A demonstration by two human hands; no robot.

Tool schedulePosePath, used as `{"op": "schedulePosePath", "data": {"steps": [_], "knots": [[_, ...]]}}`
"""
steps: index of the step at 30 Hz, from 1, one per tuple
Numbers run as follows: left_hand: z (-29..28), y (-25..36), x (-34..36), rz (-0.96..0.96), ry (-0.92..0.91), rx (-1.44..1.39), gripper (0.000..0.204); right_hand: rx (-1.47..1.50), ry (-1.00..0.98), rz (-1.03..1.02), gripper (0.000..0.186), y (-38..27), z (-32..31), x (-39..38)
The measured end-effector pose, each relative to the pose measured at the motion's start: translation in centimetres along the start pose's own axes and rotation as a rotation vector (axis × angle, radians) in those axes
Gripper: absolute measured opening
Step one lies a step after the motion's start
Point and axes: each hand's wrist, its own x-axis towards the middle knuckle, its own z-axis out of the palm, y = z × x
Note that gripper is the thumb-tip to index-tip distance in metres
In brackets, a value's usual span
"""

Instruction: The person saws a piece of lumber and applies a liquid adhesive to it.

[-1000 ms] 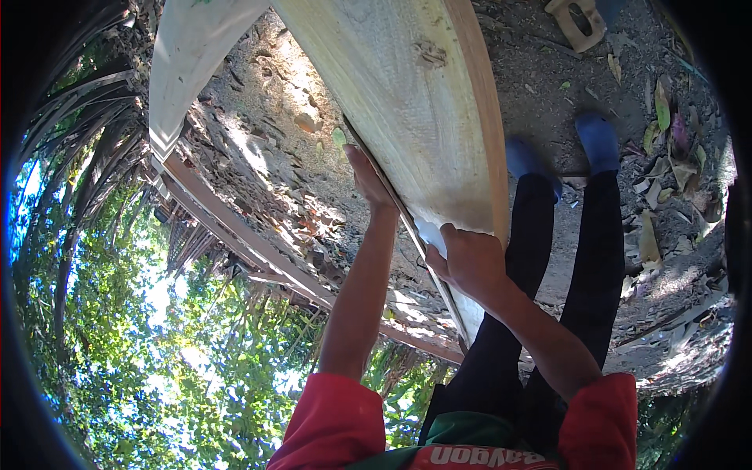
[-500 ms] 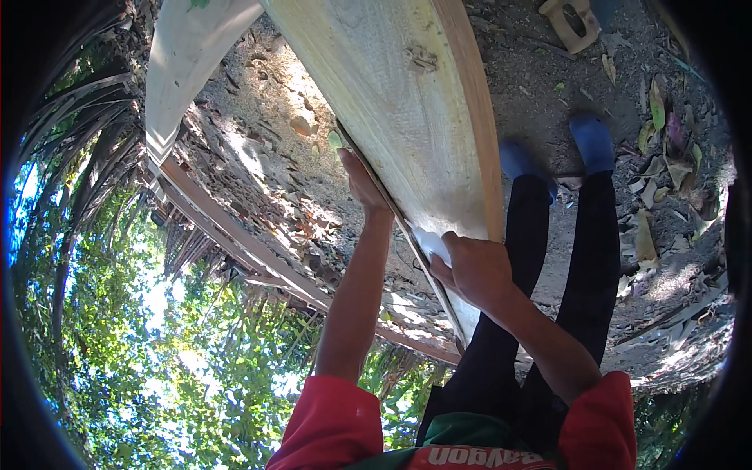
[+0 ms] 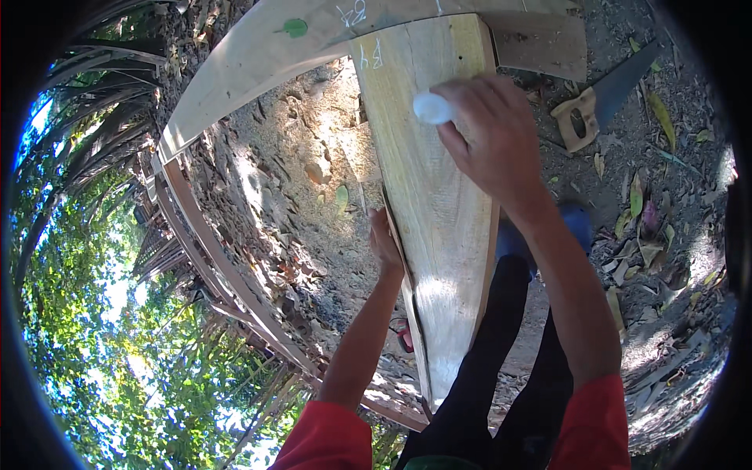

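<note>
On the pale wooden plank (image 3: 439, 227) that runs lengthwise in front of the person, propped above the dirt and resting at its far end against a broader curved board (image 3: 258, 59), a small white object (image 3: 432, 107), probably a piece of chalk or a marker, is pressed near the plank's far end. The right hand (image 3: 493, 141) is closed around that white piece, fingers wrapped over it and its tip on the wood, just below some marks already written there. The left hand (image 3: 384, 244) grips the plank's left edge lower down, its fingers hidden behind the wood, so how firmly it holds cannot be told. The two hands are well apart, one steadying and one marking. Judging from this, the step in hand looks like marking or lining the plank's face; the next move would call for a steady plank and the white tip kept flat on the wood, with the left hand's hold unbroken. A handsaw (image 3: 599, 98) with a wooden handle lies on the leaf-strewn ground (image 3: 666, 235) to the right, near the plank's far end, and wooden rails (image 3: 211, 266) run off to the left.
</note>
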Motion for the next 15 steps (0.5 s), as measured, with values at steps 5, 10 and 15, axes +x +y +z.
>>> {"op": "schedulePosePath", "data": {"steps": [5, 10, 15], "knots": [[1.7, -0.1, -0.2, 0.043, 0.145, -0.062, 0.082, -0.053, -0.007, -0.065, 0.035, 1.7, 1.2, 0.8], [2.4, 0.4, -0.6, -0.025, 0.139, -0.075, 0.081, -0.104, -0.013, -0.021, 0.062, 1.7, 0.1, 0.1], [1.5, 0.8, -0.7, -0.062, 0.168, -0.119, 0.082, 0.093, 0.067, 0.424, 0.083, -1.2, -1.0, -8.7]]}}
